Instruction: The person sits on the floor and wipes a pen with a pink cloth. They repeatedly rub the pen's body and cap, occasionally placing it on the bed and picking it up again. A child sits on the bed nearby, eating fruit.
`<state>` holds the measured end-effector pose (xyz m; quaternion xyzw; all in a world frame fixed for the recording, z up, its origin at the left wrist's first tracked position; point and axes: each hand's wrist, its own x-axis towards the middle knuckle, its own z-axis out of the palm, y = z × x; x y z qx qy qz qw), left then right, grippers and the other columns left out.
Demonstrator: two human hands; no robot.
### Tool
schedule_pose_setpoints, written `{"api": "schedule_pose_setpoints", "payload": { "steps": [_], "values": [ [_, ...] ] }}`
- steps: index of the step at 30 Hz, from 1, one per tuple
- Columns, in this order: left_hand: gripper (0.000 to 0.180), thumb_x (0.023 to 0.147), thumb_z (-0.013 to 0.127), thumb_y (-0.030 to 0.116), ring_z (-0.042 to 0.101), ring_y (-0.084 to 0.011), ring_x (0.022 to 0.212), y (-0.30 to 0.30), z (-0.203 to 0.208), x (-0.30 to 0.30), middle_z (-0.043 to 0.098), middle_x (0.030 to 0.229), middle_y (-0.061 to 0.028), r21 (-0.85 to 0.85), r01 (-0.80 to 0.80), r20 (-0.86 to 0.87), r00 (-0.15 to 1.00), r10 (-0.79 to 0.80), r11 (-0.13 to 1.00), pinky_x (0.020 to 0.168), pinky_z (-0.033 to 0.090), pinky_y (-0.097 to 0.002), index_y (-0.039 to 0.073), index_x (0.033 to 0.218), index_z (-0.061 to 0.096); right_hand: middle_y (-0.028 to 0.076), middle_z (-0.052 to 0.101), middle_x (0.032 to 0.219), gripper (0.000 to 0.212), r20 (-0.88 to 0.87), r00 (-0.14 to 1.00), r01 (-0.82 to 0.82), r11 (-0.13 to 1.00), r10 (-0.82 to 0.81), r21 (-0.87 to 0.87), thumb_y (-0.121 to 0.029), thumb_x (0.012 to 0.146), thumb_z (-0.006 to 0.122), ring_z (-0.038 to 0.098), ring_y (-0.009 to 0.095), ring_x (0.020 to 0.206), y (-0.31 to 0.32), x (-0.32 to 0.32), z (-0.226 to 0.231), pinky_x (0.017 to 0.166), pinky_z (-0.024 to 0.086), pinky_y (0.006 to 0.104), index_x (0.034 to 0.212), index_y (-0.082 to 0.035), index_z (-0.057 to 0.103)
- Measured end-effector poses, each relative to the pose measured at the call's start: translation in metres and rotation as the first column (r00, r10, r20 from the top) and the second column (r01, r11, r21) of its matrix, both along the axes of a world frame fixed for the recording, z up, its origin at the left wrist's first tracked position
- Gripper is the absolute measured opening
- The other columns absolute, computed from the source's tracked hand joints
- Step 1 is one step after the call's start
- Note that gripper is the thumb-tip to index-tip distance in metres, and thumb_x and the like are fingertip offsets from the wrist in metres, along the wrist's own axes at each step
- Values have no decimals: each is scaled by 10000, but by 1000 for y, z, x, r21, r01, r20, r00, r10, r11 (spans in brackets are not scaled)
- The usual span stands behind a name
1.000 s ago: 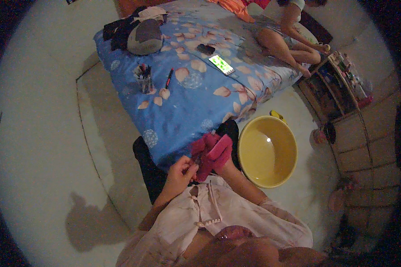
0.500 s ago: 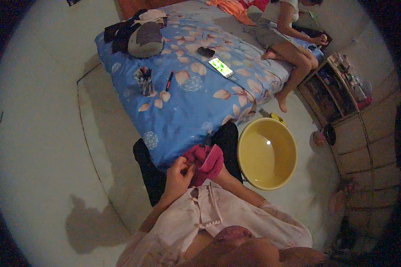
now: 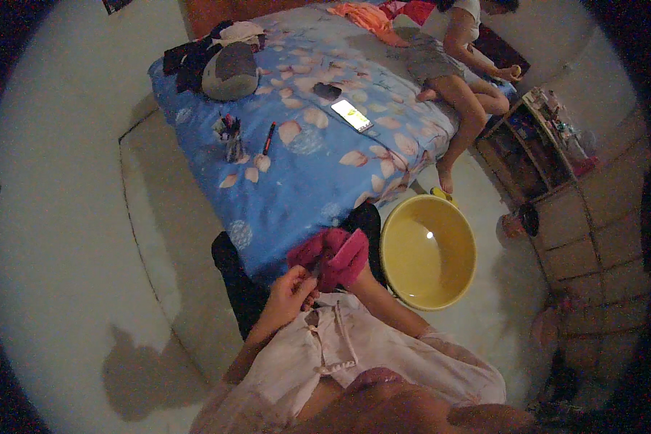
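Note:
A bunched magenta cloth is up in front of my lap, at the near end of the bed. My right hand goes into or behind this cloth, which hides its fingers; only the wrist and the base of the hand show. On the cloth's left side is my left hand, its fingers pinched together. A small, slim dark thing shows at those fingertips against the cloth, too blurred to name.
A large yellow tub stands on the floor to the right. On the blue floral bedspread lie a lit phone, a red-and-black pen, a pen holder and a grey cushion. Another person sits at the far right.
My left hand stays pinched and has shifted slightly down, with the dark thing now showing at its fingertips. The cloth is spread a little wider. The whole view has shifted slightly.

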<state>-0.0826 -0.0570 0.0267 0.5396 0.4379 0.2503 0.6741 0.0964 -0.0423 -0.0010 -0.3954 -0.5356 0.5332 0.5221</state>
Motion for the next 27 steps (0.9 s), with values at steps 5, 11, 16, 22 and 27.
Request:
{"api": "schedule_pose_setpoints", "payload": {
  "steps": [5,11,16,22,27],
  "values": [
    [86,933,503,121,539,-98,587,-5,-5,-2,614,766,-80,-16,36,98,995,-34,999,501,435,-237,47,944,463,112,637,861,288,-569,820,7,994,-70,-111,-287,880,504,617,225,765,18,10,44,674,495,322,946,-25,605],
    [114,930,496,96,571,-134,628,6,-21,8,625,793,-92,220,-91,-47,994,103,971,548,459,-270,36,1020,459,80,595,1029,312,-673,716,-38,952,-185,-302,-121,870,532,572,203,927,6,-8,-70,828,462,317,1170,-35,522],
    [149,922,507,78,534,-105,572,2,-16,13,605,739,-52,688,-161,-20,971,240,708,517,433,-261,14,1055,490,78,590,1075,278,-95,995,6,964,-33,-267,-96,878,525,566,185,972,-9,0,-60,856,456,298,1145,-20,529],
    [115,921,521,104,522,-85,571,9,3,2,593,725,-45,204,-75,-78,993,93,976,507,429,-244,5,977,532,94,592,1037,226,-391,917,-185,952,78,-243,-129,873,530,565,187,940,-3,0,-37,833,459,296,1068,-17,553],
    [83,908,536,81,538,-121,582,3,-15,0,593,718,-86,-36,-23,118,993,27,999,509,444,-258,39,925,467,105,604,990,267,-324,933,136,987,-157,-87,-230,891,467,576,219,836,16,8,6,763,479,306,1040,-22,544]
  ]
}}
